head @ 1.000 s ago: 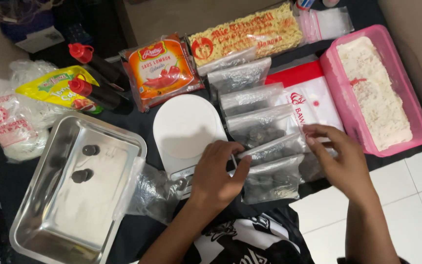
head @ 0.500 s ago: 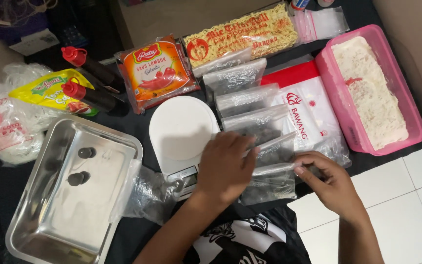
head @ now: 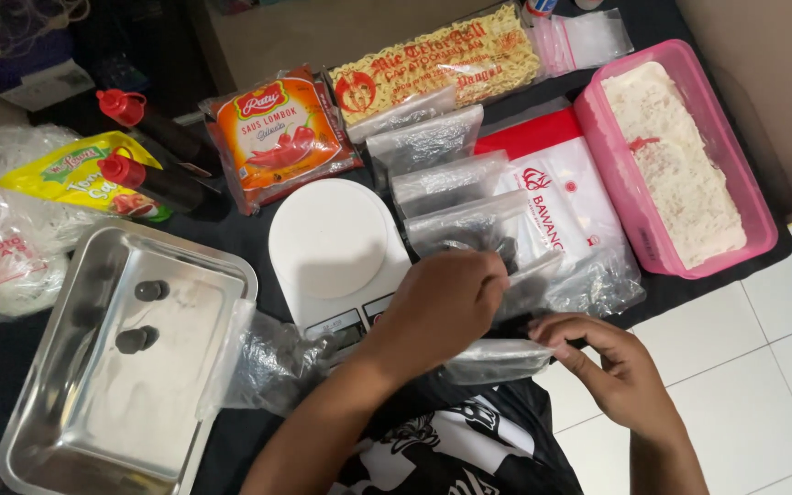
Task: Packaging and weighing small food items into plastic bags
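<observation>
Now my left hand (head: 442, 307) has slid over the lowest clear pouch (head: 497, 359) at the table's near edge, fingers curled down on it; right hand (head: 611, 367) has dropped, pinching its right end. White scale (head: 332, 243) sits just left.

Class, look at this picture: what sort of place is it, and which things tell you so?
Probably a home food-packing table: a white kitchen scale, a row of small clear bags with dark contents, and a pink tub of pale crumbs, over a tiled floor.
</observation>
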